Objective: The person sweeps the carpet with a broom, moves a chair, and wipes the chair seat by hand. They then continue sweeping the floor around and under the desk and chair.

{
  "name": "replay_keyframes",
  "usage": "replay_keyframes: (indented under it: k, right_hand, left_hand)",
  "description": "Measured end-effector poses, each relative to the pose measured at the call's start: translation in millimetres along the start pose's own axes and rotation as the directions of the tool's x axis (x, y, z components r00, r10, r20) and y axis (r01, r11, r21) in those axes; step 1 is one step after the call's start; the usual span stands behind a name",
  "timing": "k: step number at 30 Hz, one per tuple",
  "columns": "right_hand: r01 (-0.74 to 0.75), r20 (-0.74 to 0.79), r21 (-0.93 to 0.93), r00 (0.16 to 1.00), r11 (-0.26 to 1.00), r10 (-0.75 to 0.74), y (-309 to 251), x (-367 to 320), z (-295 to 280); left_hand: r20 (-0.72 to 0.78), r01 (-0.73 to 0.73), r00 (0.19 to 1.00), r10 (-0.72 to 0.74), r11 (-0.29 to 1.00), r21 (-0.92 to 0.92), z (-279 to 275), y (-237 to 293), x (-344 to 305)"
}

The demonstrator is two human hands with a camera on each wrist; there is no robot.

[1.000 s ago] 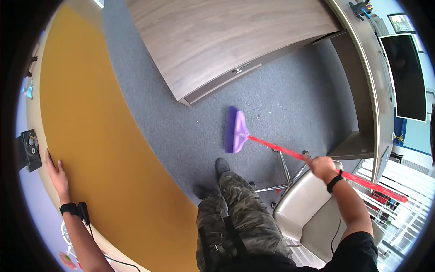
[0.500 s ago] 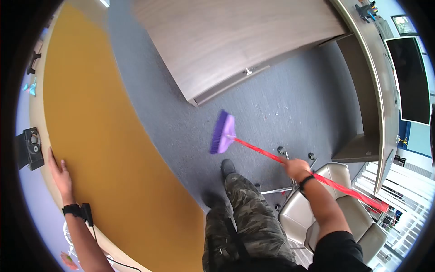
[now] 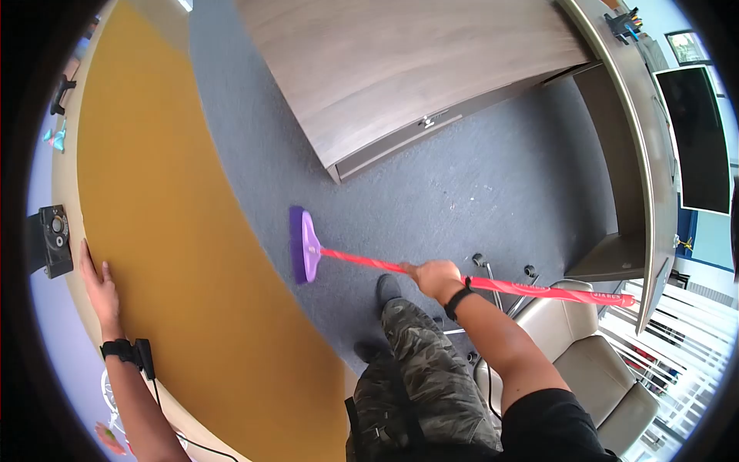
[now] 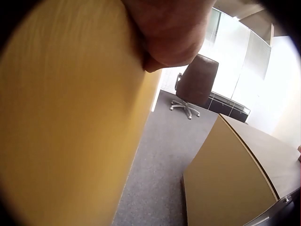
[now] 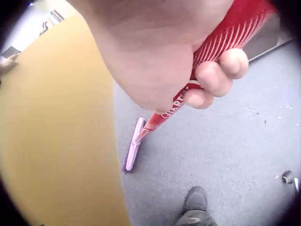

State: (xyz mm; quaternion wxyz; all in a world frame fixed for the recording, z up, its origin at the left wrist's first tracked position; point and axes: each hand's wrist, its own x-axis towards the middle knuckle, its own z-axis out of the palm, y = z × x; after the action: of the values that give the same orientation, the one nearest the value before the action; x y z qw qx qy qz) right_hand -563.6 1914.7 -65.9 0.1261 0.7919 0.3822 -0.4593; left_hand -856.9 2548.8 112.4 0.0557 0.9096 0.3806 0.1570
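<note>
My right hand [image 3: 436,277] grips the red handle of a broom [image 3: 310,248] partway along its length. In the right wrist view the fingers [image 5: 214,79] curl round the lettered handle. The purple broom head, its bristles facing left in the head view, is at the grey floor close to the base of a yellow wooden panel [image 3: 177,231]. My left hand [image 3: 101,291] rests on the panel's top edge with its fingers straight, a dark device with a round knob [image 3: 55,240] just beside the fingertips. In the left wrist view part of that hand overlaps the panel.
A wooden desk [image 3: 400,69] stands ahead, its corner jutting toward the walkway. Small white bits [image 3: 473,196] lie on the grey floor. A beige wheeled chair [image 3: 585,362] is at the right, near my legs. A monitor [image 3: 693,138] stands farther right.
The broom head has swept left across the floor toward the yellow panel, my right hand moving left with the handle. My left hand has stayed on the panel's edge.
</note>
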Motion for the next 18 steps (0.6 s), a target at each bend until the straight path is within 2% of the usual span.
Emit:
replay_keyframes:
  k: [3,5,7,8,11,13,15,18]
  right_hand:
    - [-0.137,0.012,0.114,0.991,0.984,0.136,14.3,3.6,9.9]
    - [-0.29,0.053,0.144,0.957,0.946,0.286,49.9,-32.5,13.2]
    - [-0.431,0.072,0.117,0.902,0.895,0.425,73.9,-77.6,7.0]
    - [-0.457,0.085,0.064,0.888,0.887,0.451,78.7,-98.1,0.3]
    - [-0.445,0.109,-0.026,0.889,0.895,0.445,74.0,-140.0,-13.2]
    - [-0.364,0.19,-0.107,0.906,0.925,0.378,64.3,-154.5,-16.7]
    - [-0.224,0.18,-0.099,0.954,0.969,0.239,46.2,-146.6,-8.5]
    - [-0.026,0.201,-0.071,0.979,0.997,0.04,-23.8,-94.7,-13.9]
  left_hand:
    - [-0.009,-0.021,1.0,0.022,0.999,0.028,-0.4,-2.9,1.0]
    - [-0.004,-0.013,1.0,0.013,0.999,0.047,-1.2,-0.6,-1.2]
    - [-0.018,-0.017,1.0,0.018,0.998,0.058,-2.1,5.5,-1.4]
    - [-0.017,-0.005,1.0,0.006,0.996,0.084,-1.3,8.1,-1.9]
    - [-0.03,0.02,0.999,-0.017,0.992,0.125,-0.3,17.0,-3.5]
    - [-0.034,0.029,0.999,-0.024,0.988,0.152,-0.8,21.5,-3.6]
    - [-0.028,0.02,0.999,-0.015,0.983,0.182,-2.7,25.7,-3.2]
    - [-0.028,0.029,0.999,-0.024,0.985,0.17,-4.7,31.9,-3.3]
